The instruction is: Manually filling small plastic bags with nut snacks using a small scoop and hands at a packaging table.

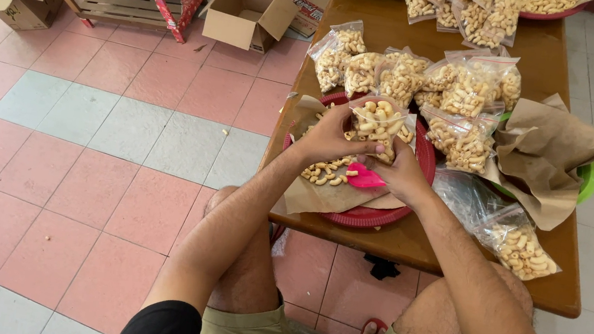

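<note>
Both hands, left hand [328,138] and right hand [400,174], are clamped on the cashew bag [378,124], above the red tray [374,216].

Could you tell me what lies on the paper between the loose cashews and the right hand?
In the head view, a small pink scoop lies there, between the loose cashews and the right hand, on the brown paper.

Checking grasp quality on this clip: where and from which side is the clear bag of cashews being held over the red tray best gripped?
Probably by the upper plastic, from both sides. The bag of cashews stands upright over the red tray, nuts bulging low, so its slack top is easiest to pinch. The left hand and right hand already flank it.
</note>
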